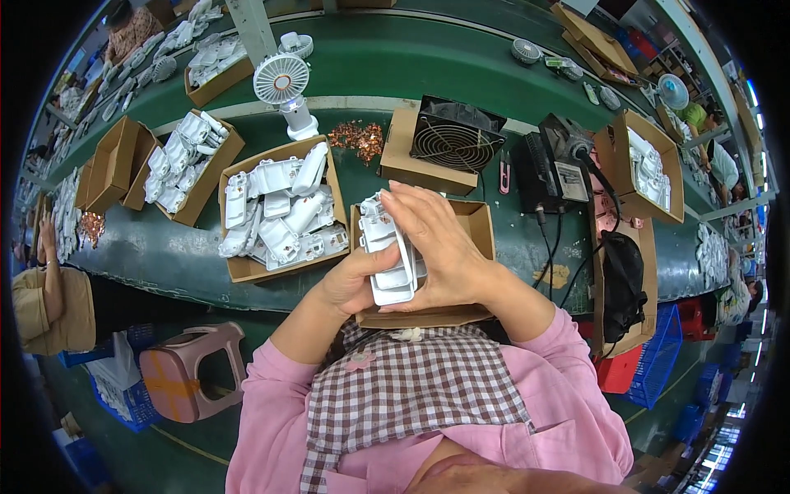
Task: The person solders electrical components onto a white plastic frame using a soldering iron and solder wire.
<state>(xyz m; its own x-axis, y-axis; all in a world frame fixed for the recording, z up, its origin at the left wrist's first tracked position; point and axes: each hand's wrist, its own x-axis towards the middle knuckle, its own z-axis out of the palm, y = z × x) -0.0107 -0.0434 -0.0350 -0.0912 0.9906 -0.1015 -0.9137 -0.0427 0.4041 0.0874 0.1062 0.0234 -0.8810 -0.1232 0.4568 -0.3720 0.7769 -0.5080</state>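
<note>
Over the open cardboard box (pixel 481 226): left hand (pixel 350 284) and right hand (pixel 440 247) both grasping white plastic housing (pixel 388 259), seemingly mid-assembly; next, probably pressing halves flush.

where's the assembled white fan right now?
In the head view the assembled white fan stands upright on the green bench, upper left of centre, just behind the cardboard box of white shells and left of the copper scraps.

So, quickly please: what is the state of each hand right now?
Left hand: closed around the white plastic parts, holding them from below.
Right hand: fingers wrapped over the same white plastic parts, holding them above the cardboard box.
</note>
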